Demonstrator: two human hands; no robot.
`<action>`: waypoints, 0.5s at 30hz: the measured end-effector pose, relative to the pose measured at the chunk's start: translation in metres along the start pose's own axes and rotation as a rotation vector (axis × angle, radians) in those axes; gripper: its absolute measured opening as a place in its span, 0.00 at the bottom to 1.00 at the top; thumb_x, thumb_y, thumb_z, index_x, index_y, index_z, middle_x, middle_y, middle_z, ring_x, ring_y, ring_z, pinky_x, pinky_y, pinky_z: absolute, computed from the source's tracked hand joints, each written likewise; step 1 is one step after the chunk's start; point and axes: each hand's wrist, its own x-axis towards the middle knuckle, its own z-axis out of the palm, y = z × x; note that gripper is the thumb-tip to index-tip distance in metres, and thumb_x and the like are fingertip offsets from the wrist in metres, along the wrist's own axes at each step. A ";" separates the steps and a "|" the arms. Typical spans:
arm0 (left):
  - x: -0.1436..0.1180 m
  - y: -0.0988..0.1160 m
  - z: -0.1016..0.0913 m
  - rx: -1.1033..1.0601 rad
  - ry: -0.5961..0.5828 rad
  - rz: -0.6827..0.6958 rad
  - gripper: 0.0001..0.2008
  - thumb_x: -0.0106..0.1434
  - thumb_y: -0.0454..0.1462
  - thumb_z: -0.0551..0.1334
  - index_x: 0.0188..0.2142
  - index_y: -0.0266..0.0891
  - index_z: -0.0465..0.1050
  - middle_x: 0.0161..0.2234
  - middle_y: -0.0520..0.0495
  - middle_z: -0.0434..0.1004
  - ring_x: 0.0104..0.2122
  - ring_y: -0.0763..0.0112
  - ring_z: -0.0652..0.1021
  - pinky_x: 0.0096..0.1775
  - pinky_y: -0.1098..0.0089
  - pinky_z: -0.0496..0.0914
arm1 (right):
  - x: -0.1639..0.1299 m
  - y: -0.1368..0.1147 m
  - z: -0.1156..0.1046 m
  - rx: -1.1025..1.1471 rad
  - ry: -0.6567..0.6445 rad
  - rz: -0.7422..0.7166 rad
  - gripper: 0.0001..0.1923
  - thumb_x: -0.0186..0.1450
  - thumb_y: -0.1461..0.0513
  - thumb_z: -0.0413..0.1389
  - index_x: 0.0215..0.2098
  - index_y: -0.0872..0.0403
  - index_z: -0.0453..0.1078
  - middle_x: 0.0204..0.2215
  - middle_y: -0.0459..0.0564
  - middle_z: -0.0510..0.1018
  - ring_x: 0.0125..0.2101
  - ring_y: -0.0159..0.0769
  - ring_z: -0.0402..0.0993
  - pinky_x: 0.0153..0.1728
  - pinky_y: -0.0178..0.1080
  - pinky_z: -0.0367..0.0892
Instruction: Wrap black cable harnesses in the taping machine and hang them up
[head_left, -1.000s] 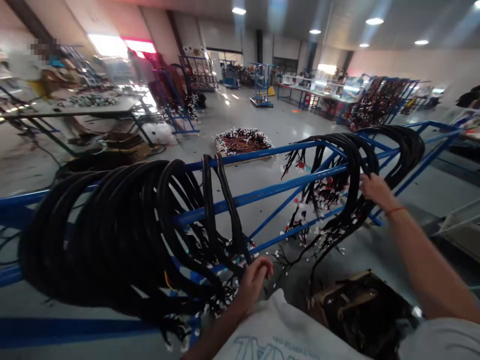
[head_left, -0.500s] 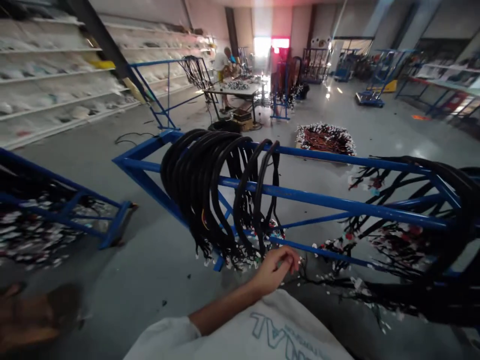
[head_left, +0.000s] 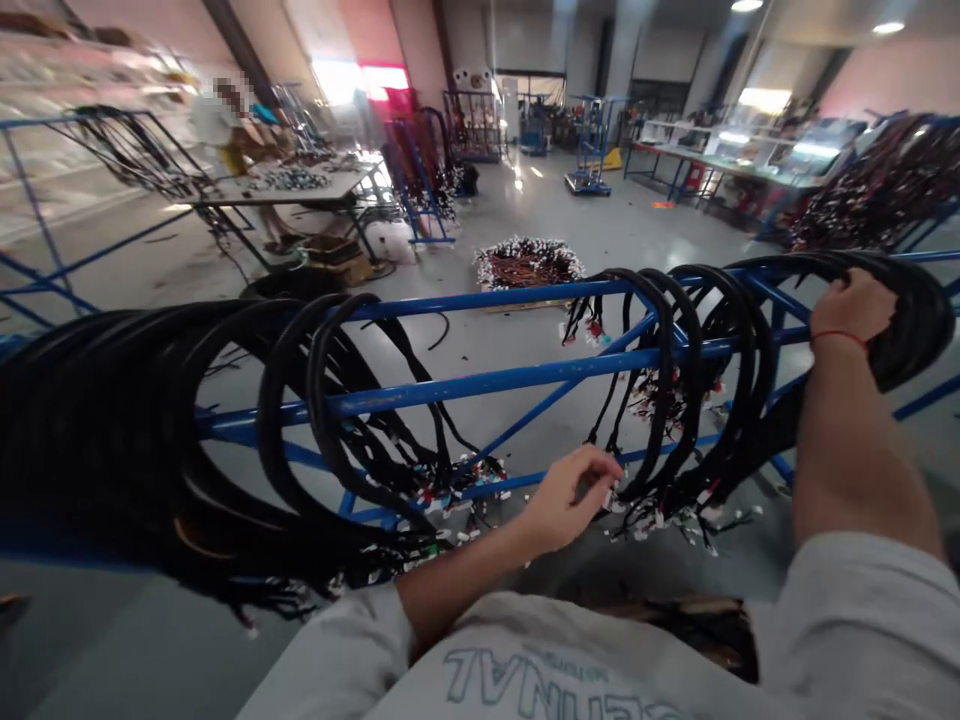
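Observation:
My right hand [head_left: 855, 305] is closed at the top of a thick bunch of black wire harnesses [head_left: 919, 320] hanging over the right part of a blue metal rack [head_left: 487, 378]; its fingertips are partly hidden. My left hand [head_left: 570, 500] is in front of the rack, loosely curled, with a gap between thumb and fingers and nothing visible in it. Close to its fingertips are the white connectors of several separate looped harnesses [head_left: 660, 400]. More black harnesses [head_left: 277, 430] hang in loops on the rack's left part, their connector ends low down.
A coil of wires with white ends [head_left: 529, 265] lies on the floor beyond the rack. Farther back, a person [head_left: 221, 125] stands at a table [head_left: 262, 198] bearing connectors. Benches [head_left: 720, 165] run along the right, near a rack of hanging harnesses [head_left: 885, 180].
My view has swung right and nearer the rack. My right hand has come into view on the harness bunch. Several loops at the right now hang apart. My left hand stays loosely curled.

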 end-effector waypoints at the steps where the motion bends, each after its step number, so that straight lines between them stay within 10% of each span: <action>1: 0.015 0.001 0.006 0.003 0.012 0.015 0.11 0.67 0.42 0.59 0.44 0.38 0.72 0.45 0.40 0.76 0.43 0.64 0.76 0.45 0.66 0.70 | 0.000 -0.001 -0.001 -0.036 -0.043 -0.007 0.16 0.69 0.63 0.54 0.43 0.69 0.79 0.47 0.79 0.75 0.50 0.48 0.73 0.39 0.50 0.57; 4: 0.065 -0.001 0.027 -0.156 -0.039 -0.005 0.19 0.65 0.46 0.62 0.52 0.40 0.68 0.53 0.39 0.73 0.52 0.60 0.74 0.50 0.64 0.69 | -0.020 -0.015 -0.022 0.005 -0.057 -0.200 0.17 0.68 0.63 0.55 0.46 0.71 0.76 0.49 0.78 0.74 0.51 0.48 0.72 0.42 0.49 0.59; 8: 0.098 -0.010 0.040 -0.475 0.001 -0.098 0.22 0.60 0.56 0.64 0.35 0.38 0.68 0.26 0.52 0.71 0.28 0.74 0.73 0.33 0.73 0.68 | -0.133 -0.029 -0.082 0.534 0.075 -0.533 0.14 0.73 0.61 0.49 0.39 0.58 0.76 0.42 0.59 0.79 0.39 0.36 0.75 0.43 0.42 0.65; 11: 0.063 -0.034 0.022 -0.580 0.113 -0.188 0.30 0.54 0.63 0.64 0.24 0.40 0.59 0.16 0.61 0.54 0.16 0.82 0.57 0.21 0.77 0.53 | -0.255 -0.022 -0.107 0.863 -0.370 -0.653 0.15 0.72 0.56 0.50 0.33 0.51 0.75 0.31 0.49 0.80 0.31 0.36 0.76 0.35 0.39 0.69; 15: -0.025 -0.090 -0.001 -0.452 0.033 -0.274 0.35 0.47 0.67 0.64 0.17 0.41 0.54 0.12 0.61 0.48 0.15 0.83 0.52 0.18 0.74 0.46 | -0.359 -0.021 -0.079 1.075 -0.799 -0.328 0.16 0.65 0.48 0.59 0.45 0.49 0.75 0.40 0.52 0.80 0.41 0.44 0.78 0.42 0.44 0.73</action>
